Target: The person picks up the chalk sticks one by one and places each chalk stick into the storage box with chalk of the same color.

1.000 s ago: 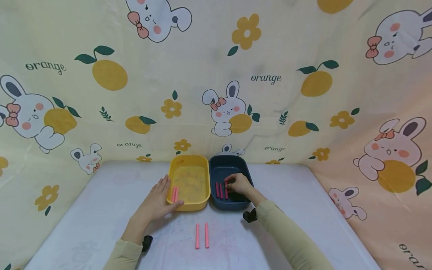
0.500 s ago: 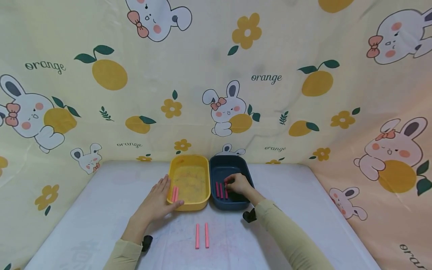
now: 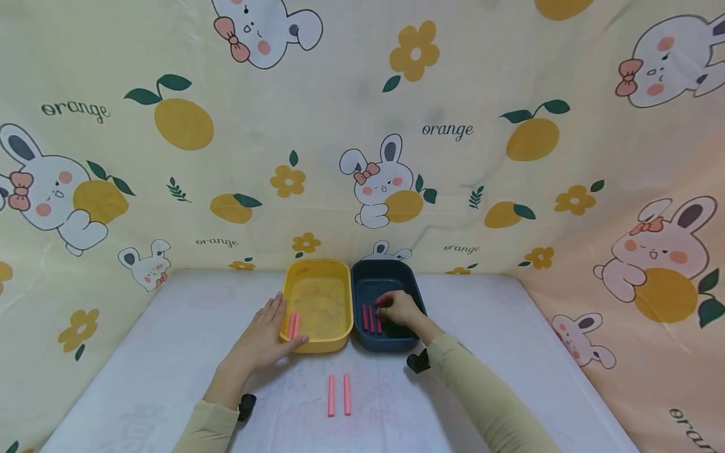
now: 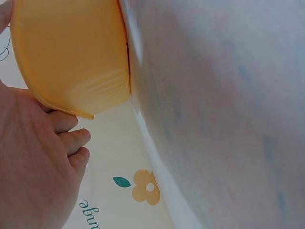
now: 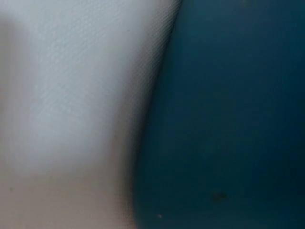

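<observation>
Right grip (image 3: 401, 309) is down in the blue bin (image 3: 387, 345), thumb and fingers nearly closed, apparently pinching the far end of a dark pink stick (image 3: 379, 326); contact is partly hidden by the fingers, and the right wrist view is just blurred blue wall and white desk (image 3: 467, 314), so can't confirm how firm. Held stick's near end points back toward the person, lying left of the palm. Two more dark pink sticks (image 3: 371, 320) lie just left of it, roughly parallel, all on the bin's left side. Left grip (image 3: 265, 328) is spread, fingers extended along the left rim of the yellow bin (image 3: 323, 346), thumb out over its near rim; no stick in it. Two light pink sticks (image 3: 296, 326) sit side by side inside the yellow bin, near-left corner, between thumb and fingers but apart from both. Bins stand side by side, yellow left, blue right. Two loose pink sticks (image 3: 347, 394) lie on the desk in front, near-parallel with a gap, well clear of the right grip. Backdrop is a printed cloth (image 3: 351, 82), rabbits and oranges.
</observation>
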Demonstrator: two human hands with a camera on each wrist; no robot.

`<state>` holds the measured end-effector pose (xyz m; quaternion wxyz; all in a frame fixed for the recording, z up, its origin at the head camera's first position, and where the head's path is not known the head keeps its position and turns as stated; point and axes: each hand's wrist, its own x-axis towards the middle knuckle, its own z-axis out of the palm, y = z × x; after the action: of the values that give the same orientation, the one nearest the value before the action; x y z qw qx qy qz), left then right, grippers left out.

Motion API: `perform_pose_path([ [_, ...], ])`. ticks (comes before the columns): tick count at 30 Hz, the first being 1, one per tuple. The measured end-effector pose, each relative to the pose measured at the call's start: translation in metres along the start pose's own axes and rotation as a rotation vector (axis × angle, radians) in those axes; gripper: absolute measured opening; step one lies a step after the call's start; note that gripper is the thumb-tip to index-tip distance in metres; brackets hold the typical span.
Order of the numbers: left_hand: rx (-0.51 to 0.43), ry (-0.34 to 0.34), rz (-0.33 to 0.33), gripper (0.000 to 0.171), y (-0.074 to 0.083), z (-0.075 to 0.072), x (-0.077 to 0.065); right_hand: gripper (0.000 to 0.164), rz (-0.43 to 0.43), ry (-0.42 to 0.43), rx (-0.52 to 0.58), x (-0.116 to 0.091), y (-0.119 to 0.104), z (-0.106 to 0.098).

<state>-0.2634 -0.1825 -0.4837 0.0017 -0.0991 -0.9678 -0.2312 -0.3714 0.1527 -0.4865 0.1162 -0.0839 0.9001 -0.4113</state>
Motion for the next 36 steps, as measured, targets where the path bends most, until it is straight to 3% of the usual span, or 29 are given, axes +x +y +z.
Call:
perform_pose_path([
  [15,0.007,0.008,0.025,0.111,-0.003,0.0,0.001,0.022,-0.073,0.089,-0.017,-0.012,-0.009,-0.002],
  [27,0.0,0.004,0.007,0.113,-0.003,0.001,0.002,0.022,-0.156,0.188,0.003,-0.046,-0.03,0.007],
  [36,0.001,-0.001,0.001,0.113,-0.002,0.0,0.001,0.018,-0.218,0.184,0.088,-0.079,-0.046,0.019],
])
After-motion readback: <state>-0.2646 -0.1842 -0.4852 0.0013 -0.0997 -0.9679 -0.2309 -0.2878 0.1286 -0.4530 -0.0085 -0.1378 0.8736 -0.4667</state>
